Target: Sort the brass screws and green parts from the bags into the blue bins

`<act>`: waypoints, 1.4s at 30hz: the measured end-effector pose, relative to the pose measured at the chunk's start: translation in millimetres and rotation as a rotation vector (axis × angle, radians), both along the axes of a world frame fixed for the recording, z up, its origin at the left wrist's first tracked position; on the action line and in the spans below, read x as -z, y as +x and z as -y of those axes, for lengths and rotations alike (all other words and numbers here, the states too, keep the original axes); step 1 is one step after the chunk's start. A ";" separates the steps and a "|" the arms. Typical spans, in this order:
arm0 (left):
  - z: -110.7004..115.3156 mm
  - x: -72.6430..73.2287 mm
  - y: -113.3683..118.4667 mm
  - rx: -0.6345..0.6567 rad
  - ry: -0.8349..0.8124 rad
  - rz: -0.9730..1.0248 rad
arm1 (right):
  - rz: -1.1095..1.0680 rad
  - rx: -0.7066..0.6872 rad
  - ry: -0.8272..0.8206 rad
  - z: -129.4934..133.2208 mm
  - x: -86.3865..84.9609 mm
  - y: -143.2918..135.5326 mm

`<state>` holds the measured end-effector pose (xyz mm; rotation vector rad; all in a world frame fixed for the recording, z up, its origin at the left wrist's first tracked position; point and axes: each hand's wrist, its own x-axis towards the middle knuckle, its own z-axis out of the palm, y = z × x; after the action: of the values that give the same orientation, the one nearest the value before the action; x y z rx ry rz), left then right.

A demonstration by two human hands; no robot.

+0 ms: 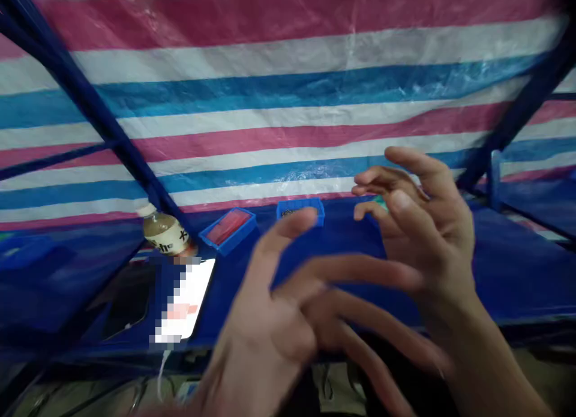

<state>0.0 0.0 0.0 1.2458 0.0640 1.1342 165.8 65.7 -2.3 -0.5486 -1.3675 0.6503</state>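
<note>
My left hand [288, 321] is raised in the lower middle, close to the camera, its fingers spread and bent to the right with nothing between them. To its right and a little higher is my right hand [425, 225], palm turned inward, fingers apart and curved, holding nothing. Both hands are above the blue table [351, 243]. Beyond them, a blue tray [319, 210] with small dark pieces stands near the table's back edge. Left of that tray, a blue box [237, 240] holds red pieces [229, 226]. A small green thing [380, 200] shows partly behind my right hand.
On the left, a bottle [166, 232] leans near a blue metal post [96, 117]. In front of it lie a lit phone [193, 300] with a white cable [162, 369] and a dark phone [128, 306]. A striped sheet [288, 93] hangs behind the table.
</note>
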 end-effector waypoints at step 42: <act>-96.3 140.7 -89.3 -1.604 0.054 -1.425 | 0.937 0.866 -0.799 -84.7 126.0 171.7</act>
<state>-89.3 96.3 -140.7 1.7823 2.4287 1.1470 337.5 150.4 -128.3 -2.1425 -1.4533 0.1545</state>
